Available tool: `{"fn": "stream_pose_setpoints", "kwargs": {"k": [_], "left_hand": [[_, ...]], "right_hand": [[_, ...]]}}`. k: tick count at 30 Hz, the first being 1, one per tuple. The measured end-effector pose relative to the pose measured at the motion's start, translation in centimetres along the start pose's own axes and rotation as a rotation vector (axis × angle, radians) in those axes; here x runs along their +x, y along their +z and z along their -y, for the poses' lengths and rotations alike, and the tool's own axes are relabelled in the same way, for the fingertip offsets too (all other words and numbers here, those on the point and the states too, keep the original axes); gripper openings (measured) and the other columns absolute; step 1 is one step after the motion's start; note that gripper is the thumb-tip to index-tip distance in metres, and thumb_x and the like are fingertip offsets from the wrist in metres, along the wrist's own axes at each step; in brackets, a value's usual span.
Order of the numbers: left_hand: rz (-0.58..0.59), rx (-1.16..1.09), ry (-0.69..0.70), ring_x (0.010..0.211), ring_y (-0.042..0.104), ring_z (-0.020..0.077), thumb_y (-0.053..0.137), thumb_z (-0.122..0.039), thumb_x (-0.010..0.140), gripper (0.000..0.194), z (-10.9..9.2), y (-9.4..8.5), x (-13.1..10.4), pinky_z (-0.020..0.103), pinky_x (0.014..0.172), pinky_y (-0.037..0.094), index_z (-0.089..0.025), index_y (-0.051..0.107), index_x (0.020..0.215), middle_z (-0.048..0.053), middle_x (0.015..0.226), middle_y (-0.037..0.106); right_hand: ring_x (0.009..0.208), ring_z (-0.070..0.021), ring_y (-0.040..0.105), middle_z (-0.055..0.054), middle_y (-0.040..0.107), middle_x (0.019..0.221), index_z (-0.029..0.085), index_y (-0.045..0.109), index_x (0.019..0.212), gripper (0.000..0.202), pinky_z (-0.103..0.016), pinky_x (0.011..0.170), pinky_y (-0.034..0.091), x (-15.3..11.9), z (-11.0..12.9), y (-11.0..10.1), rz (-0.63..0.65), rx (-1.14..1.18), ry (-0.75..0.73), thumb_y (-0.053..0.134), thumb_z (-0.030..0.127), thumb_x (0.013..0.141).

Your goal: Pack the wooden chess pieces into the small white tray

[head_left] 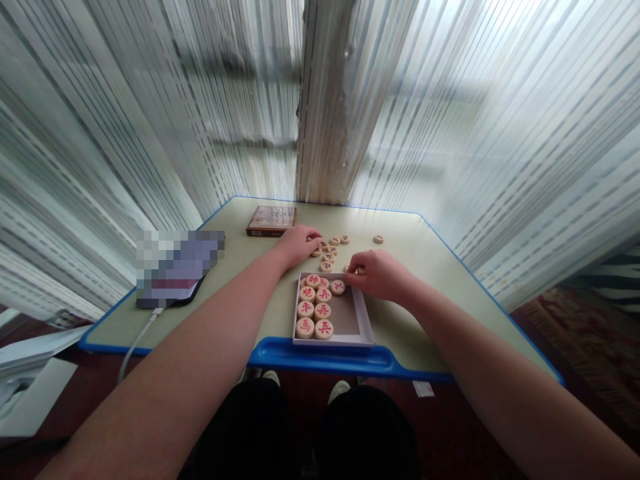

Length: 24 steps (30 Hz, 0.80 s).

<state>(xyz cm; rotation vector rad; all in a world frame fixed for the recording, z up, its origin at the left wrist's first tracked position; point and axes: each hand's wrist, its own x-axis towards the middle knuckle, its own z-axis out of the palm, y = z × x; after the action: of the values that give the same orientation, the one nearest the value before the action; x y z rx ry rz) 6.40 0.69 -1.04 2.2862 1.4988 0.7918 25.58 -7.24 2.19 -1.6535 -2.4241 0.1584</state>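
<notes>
A shallow white box [367, 323] at the table's near edge holds Chinese chess pieces with red characters, in two columns on its left side. Another red-marked piece [338, 287] lies in the box's upper right. Beyond the box, several dark-marked Chinese chess pieces [329, 257] lie loosely grouped. My left hand [299, 244] rests at the left of that group, its fingers apart and bent over the nearest pieces. At the box's far right corner, my right hand [377, 272] has its fingers curled in a pinch around a Chinese chess piece [361, 270], partly hidden by them.
A brown flat box [271, 221] lies at the back left. A phone [175, 277] with a white cable [137, 343] is on the left. One lone piece [379, 239] sits at the back right. The table [410, 333] has a blue rim; curtains [325, 100] hang behind it.
</notes>
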Motion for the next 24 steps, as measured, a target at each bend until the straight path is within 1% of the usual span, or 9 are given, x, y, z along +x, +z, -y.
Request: {"fn": "stream_pose_setpoints", "kwargs": {"k": [2,4,8,10,11,14,16,21,24], "left_hand": [[0.010,-0.003,-0.021,0.093,0.061,0.0207,0.052,-0.035,0.079,0.033,-0.5,-0.4,-0.2,0.030,0.085,0.046,-0.014,0.070,0.097,0.009,0.102,0.068],[0.082,-0.048,-0.053,0.096,0.060,0.0225,0.057,-0.039,0.075,0.039,-1.1,-1.3,-0.5,0.032,0.087,0.045,-0.014,0.068,0.102,0.009,0.108,0.066],[0.416,-0.267,-0.009,0.111,0.054,0.0234,0.066,-0.045,0.067,0.058,-1.6,-3.3,-1.3,0.032,0.095,0.041,-0.020,0.060,0.118,0.006,0.121,0.061],[0.534,-0.303,0.010,0.116,0.051,0.0233,0.067,-0.046,0.065,0.067,-1.2,-4.0,-1.6,0.032,0.098,0.039,-0.023,0.053,0.126,0.006,0.128,0.056],[0.571,-0.291,0.026,0.119,0.049,0.0237,0.069,-0.046,0.063,0.071,-1.0,-4.2,-1.6,0.033,0.100,0.037,-0.024,0.050,0.129,0.006,0.133,0.052],[0.612,-0.188,0.086,0.129,0.038,0.0256,0.072,-0.046,0.059,0.077,-0.3,-4.4,-1.6,0.034,0.106,0.029,-0.026,0.048,0.130,0.006,0.143,0.040],[0.624,-0.142,0.106,0.132,0.034,0.0258,0.072,-0.046,0.059,0.080,-0.2,-4.5,-1.6,0.034,0.108,0.026,-0.025,0.046,0.132,0.006,0.146,0.036],[0.671,-0.188,0.115,0.132,0.034,0.0239,0.071,-0.042,0.061,0.082,0.1,-4.7,-1.5,0.031,0.108,0.025,-0.025,0.042,0.135,0.005,0.145,0.037],[0.686,-0.244,0.120,0.129,0.037,0.0226,0.071,-0.039,0.062,0.078,0.7,-4.5,-1.3,0.030,0.106,0.028,-0.025,0.043,0.134,0.005,0.142,0.042]], "right_hand": [[0.061,-0.0140,0.056,-0.004,0.070,0.072,0.020,0.071,0.075,0.016,-0.023,0.054,0.036,0.0,-0.1,0.1,0.005,0.008,0.005,0.060,0.031,0.073],[0.062,-0.0139,0.056,-0.004,0.069,0.073,0.020,0.071,0.077,0.016,-0.023,0.055,0.035,0.0,-0.2,0.0,0.006,0.011,-0.011,0.059,0.031,0.074],[0.058,-0.0122,0.052,-0.003,0.066,0.069,0.021,0.070,0.084,0.019,-0.023,0.054,0.033,-0.4,-0.4,-0.5,-0.026,-0.009,-0.100,0.059,0.033,0.074],[0.056,-0.0113,0.049,-0.002,0.065,0.067,0.021,0.070,0.088,0.022,-0.023,0.054,0.032,-0.8,-0.2,-0.8,-0.028,-0.006,-0.167,0.059,0.035,0.075],[0.055,-0.0112,0.049,-0.002,0.064,0.066,0.021,0.070,0.088,0.023,-0.023,0.054,0.032,-1.0,-0.1,-1.0,-0.017,-0.006,-0.194,0.060,0.037,0.075],[0.056,-0.0122,0.051,-0.002,0.066,0.065,0.023,0.072,0.088,0.025,-0.024,0.055,0.033,-1.2,0.4,-1.0,0.043,-0.035,-0.237,0.062,0.041,0.074],[0.057,-0.0131,0.053,-0.003,0.068,0.069,0.024,0.072,0.088,0.025,-0.025,0.056,0.033,-1.2,0.5,-0.8,0.060,-0.053,-0.233,0.062,0.041,0.073],[0.061,-0.0145,0.056,-0.003,0.070,0.073,0.025,0.071,0.091,0.026,-0.025,0.057,0.036,-1.1,0.5,-0.1,0.039,-0.041,-0.224,0.060,0.041,0.073],[0.062,-0.0149,0.057,-0.003,0.070,0.074,0.024,0.071,0.092,0.026,-0.025,0.059,0.037,-1.0,0.5,0.1,0.025,-0.040,-0.234,0.061,0.036,0.072]]}}
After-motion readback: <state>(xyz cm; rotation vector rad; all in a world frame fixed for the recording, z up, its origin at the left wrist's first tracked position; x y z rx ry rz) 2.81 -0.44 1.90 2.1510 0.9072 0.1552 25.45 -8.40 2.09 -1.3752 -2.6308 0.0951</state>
